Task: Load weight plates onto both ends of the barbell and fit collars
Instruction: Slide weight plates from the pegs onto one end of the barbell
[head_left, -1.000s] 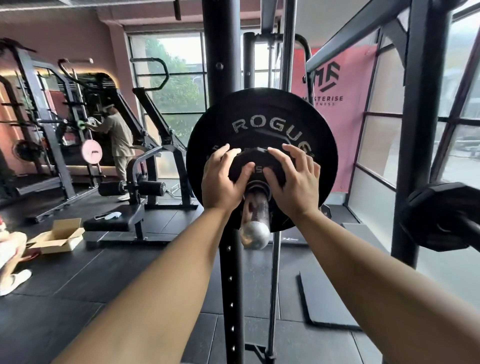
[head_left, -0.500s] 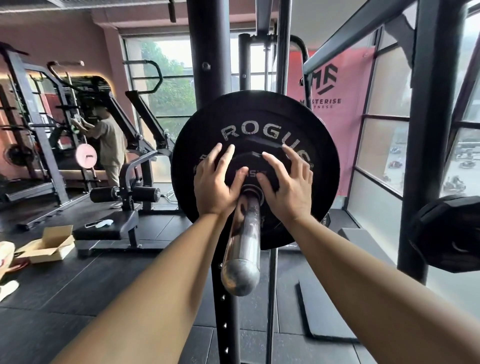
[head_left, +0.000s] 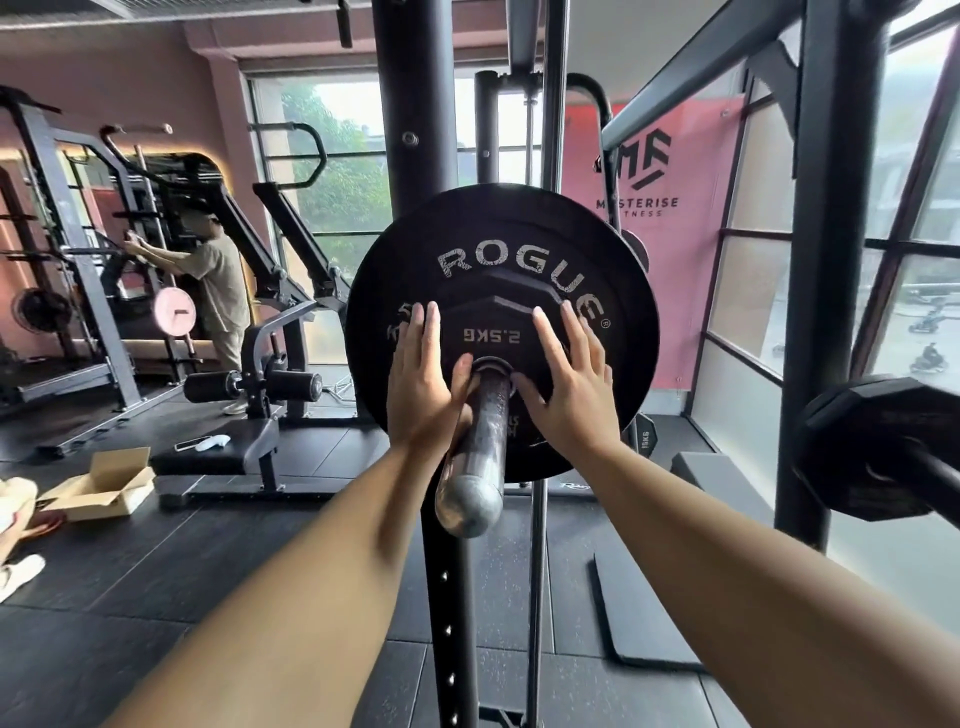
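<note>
The steel barbell sleeve (head_left: 475, 467) points straight at me. On it sits a large black ROGUE plate (head_left: 498, 244), and a small black 2.5 kg plate (head_left: 493, 327) lies flat against its face. My left hand (head_left: 423, 387) presses flat on the small plate left of the sleeve, fingers spread. My right hand (head_left: 569, 382) presses the same way on the right side. Neither hand grips anything. No collar is in view.
A black rack upright (head_left: 447, 597) stands just behind the sleeve and another upright (head_left: 826, 260) to the right. A loaded bar end (head_left: 872, 447) juts in at right. A bench (head_left: 218, 457), a cardboard box (head_left: 101, 488) and another person (head_left: 213, 280) are at left.
The small plate has slid further along the sleeve until it sits against the big plate, so more bare sleeve shows. My fingers went from curled on the plate to flat and spread.
</note>
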